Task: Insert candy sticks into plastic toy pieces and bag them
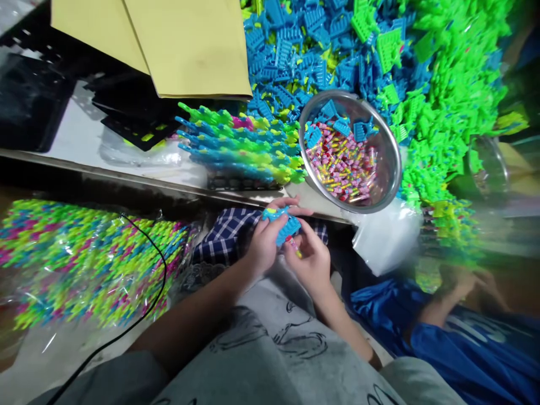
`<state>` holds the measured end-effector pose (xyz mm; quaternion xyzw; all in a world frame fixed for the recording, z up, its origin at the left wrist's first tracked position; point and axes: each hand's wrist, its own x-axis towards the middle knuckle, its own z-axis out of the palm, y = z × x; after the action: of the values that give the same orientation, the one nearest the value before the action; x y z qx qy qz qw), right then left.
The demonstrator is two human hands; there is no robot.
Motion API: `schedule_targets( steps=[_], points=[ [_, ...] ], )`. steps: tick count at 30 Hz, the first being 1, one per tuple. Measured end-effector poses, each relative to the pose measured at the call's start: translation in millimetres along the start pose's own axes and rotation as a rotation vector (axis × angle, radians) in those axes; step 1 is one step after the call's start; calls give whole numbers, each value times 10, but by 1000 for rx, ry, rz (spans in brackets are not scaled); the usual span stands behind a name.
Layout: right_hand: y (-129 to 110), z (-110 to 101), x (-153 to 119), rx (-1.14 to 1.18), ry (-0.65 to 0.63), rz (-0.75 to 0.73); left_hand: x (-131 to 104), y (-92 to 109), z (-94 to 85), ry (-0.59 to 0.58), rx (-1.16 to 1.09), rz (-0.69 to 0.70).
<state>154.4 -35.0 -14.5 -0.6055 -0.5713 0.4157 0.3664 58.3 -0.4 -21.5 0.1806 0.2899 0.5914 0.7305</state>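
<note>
Over my lap, my left hand (265,242) grips a small blue plastic piece (289,226) with a yellow bit at its upper left. My right hand (311,256) pinches a small pink, red and yellow printed tube (294,245) against the lower right of the blue piece. Just beyond my hands, at the table edge, a round metal bowl (395,163) holds many such small tubes, with several blue pieces on top. Left of the bowl stand rows of blue and green pieces (244,143) on a dark rack.
Heaps of blue pieces (291,50) and green pieces (459,73) cover the table behind. Yellow sheets (198,45) lie upper left. A plastic-covered batch of colourful pieces (84,259) is at left, crossed by a black cable (162,281). Another person's hands (464,284) are blurred at right.
</note>
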Motion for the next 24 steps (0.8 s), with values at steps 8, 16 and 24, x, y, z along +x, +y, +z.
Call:
schedule_targets(
  steps=[8,16,24],
  points=[
    [51,63,-37,-51,63,-11,-14,-18,16,20,-76,9],
    [12,56,-21,-29,32,20,-4,-37,34,64,-73,-21],
    [26,64,-23,-37,35,27,-12,-68,34,89,-32,-24]
  ],
)
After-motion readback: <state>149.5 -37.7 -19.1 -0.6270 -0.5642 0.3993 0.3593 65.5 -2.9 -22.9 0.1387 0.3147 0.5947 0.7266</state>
